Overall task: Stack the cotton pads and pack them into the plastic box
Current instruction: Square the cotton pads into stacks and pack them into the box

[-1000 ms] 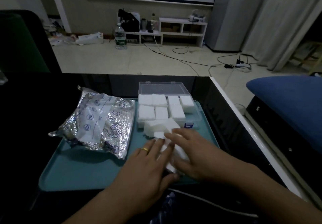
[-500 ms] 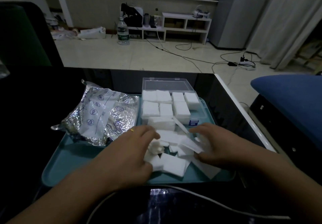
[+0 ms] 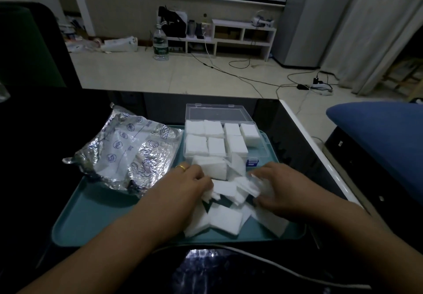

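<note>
Since the loose cotton pads [image 3: 225,219] must be stacked, they are gripped between both hands' curled fingers [image 3: 257,177], beyond which the plastic box [image 3: 256,150] is kept.

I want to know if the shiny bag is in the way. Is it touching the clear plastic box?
Apart. The head view shows a strip of teal tray between the foil bag and the plastic box.

We find open tray [image 3: 91,213] floor at near left, while the foil bag [image 3: 128,154] blocks the far left, the plastic box [image 3: 256,151] the far middle, and loose cotton pads [image 3: 225,219] the near right.
</note>
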`<state>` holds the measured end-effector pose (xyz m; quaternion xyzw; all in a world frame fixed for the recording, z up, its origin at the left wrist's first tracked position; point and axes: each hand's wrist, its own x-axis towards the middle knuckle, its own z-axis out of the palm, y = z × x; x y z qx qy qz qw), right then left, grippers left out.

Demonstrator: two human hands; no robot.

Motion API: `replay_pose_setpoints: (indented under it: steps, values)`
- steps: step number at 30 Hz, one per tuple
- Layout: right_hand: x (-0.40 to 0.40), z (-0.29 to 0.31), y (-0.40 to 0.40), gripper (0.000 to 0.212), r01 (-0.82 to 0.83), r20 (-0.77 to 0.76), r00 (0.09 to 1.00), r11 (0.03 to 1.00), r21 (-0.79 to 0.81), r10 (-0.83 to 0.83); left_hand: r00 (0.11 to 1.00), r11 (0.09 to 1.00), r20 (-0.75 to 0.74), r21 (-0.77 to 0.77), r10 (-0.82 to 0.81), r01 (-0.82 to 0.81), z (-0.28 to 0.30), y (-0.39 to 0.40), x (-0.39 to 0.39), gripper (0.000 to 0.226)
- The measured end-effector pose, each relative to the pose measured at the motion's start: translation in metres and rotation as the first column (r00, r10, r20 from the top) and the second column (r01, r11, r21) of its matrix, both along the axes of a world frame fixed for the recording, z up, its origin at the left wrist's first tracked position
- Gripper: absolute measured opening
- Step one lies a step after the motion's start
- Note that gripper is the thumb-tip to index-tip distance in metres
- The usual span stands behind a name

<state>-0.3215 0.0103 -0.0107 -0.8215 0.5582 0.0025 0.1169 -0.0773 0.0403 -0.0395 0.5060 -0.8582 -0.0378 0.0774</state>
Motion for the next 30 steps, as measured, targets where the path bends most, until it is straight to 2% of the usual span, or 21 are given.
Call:
replay_pose_setpoints:
  steps: [3,7,12,16,19,23,27,30]
  values:
    - [-0.003,0.002,0.001,0.067,-0.017,0.035,0.999,0.993,0.118,0.013,0.999,1.0,-0.036,-0.031,-0.002,0.001,0.012,0.002,-0.003,0.037]
    - [-0.002,0.004,0.001,0.067,-0.027,0.096,0.995,0.99,0.136,0.014,0.993,0.992,-0.101,-0.103,0.066,-0.076,0.017,-0.001,-0.013,0.037]
    - [-0.007,0.006,0.001,0.059,0.009,0.065,0.998,0.995,0.099,-0.015,0.998,0.998,0.053,-0.056,-0.029,0.032,0.004,0.001,-0.019,0.033]
    - [-0.018,0.01,-0.006,0.051,0.116,0.045,0.991,0.971,0.208,-0.128,0.991,0.997,0.129,-0.058,-0.034,0.042,0.006,0.003,-0.016,0.038]
    - [-0.017,0.006,-0.01,0.055,0.149,0.03,0.987,0.96,0.237,-0.161,0.989,0.999,0.151,-0.043,-0.002,0.009,0.003,0.004,-0.01,0.044]
    - [-0.007,0.0,-0.008,0.065,0.194,0.107,0.966,0.936,0.293,-0.233,1.0,0.998,0.027,-0.065,-0.006,0.008,0.006,0.013,-0.014,0.04]
    - [0.004,0.0,-0.009,0.04,0.223,0.098,0.961,0.937,0.27,-0.257,0.978,0.998,-0.206,-0.065,-0.011,-0.003,0.014,0.028,-0.021,0.033]
    - [0.003,0.004,-0.013,0.022,0.271,0.139,0.938,0.921,0.279,-0.317,0.973,0.996,-0.232,-0.084,0.014,-0.035,0.011,0.027,-0.018,0.032]
